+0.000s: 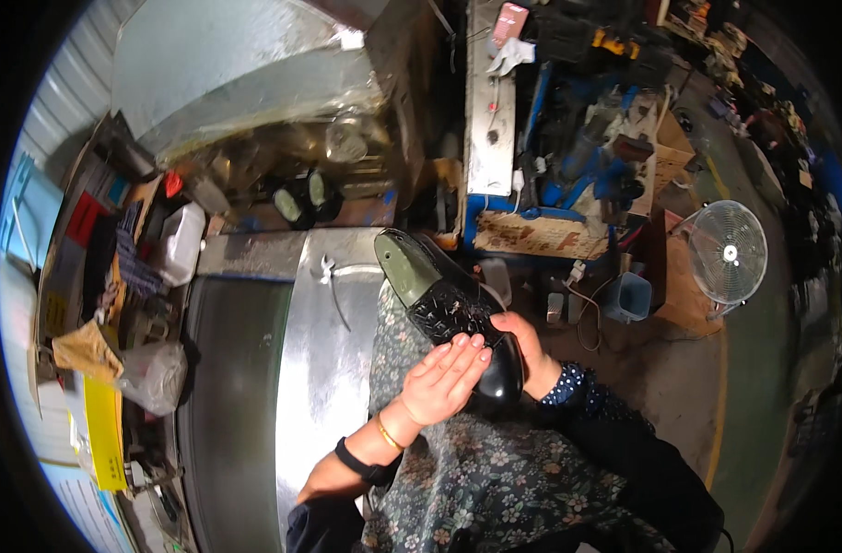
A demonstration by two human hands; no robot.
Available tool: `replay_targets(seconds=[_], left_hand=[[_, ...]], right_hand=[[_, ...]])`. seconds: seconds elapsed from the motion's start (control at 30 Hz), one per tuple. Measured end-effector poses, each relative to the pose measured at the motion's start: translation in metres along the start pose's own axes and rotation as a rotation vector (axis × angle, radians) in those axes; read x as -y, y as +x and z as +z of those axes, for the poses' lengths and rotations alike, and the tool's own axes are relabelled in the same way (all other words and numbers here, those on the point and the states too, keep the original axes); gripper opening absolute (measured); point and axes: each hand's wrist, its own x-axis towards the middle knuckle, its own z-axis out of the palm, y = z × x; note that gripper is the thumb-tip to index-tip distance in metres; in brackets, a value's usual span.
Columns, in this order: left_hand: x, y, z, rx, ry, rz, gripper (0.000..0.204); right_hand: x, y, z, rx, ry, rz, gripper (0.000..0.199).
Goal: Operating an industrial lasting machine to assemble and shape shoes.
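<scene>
A black shoe [506,373] lies over my lap with its toe toward me. Out of its heel end sticks a green shoe last [406,267]. My right hand [530,355] grips the shoe along its right side, thumb on the upper near the laces or woven part [444,309]. My left hand [442,378] rests flat across the top of the shoe, fingers stretched out side by side. A patterned floral apron [495,479] lies beneath the shoe.
To my left are a shiny metal surface [320,405] and a dark belt [232,396]. A small tool with a cord [328,267] lies on the metal. Ahead, several shoes on lasts [297,201] stand under a hood. A blue bin [627,297] and fan [730,252] stand right.
</scene>
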Motion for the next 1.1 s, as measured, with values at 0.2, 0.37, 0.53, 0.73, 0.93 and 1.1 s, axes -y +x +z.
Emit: replay_targets(seconds=[0.2,0.37,0.53,0.73,0.93,1.1], left_hand=[[0.002,0.058,-0.002,0.067,-0.207,-0.136,0.053],[0.012,0.007,-0.003,0.277,-0.463,-0.398,0.053],[0.011,-0.101,0.012,0.408,-0.361,-0.505,0.044],[0.006,-0.111,0.031,0.264,-0.372,-0.598,0.024],[0.007,-0.110,0.035,0.242,-0.356,-0.609,0.023],[0.003,-0.114,0.040,0.226,-0.323,-0.591,0.022]], right_hand=[[0.053,-0.006,0.008,0.004,-0.292,-0.330,0.053],[0.198,-0.048,0.047,-0.262,-1.129,-0.824,0.086],[0.350,-0.048,0.034,-0.954,-1.982,-1.191,0.070],[0.416,-0.032,0.021,-1.012,-1.951,-1.009,0.070],[0.417,-0.013,0.034,-1.187,-2.266,-0.632,0.073],[0.378,-0.001,0.032,-1.305,-2.323,-0.520,0.074]])
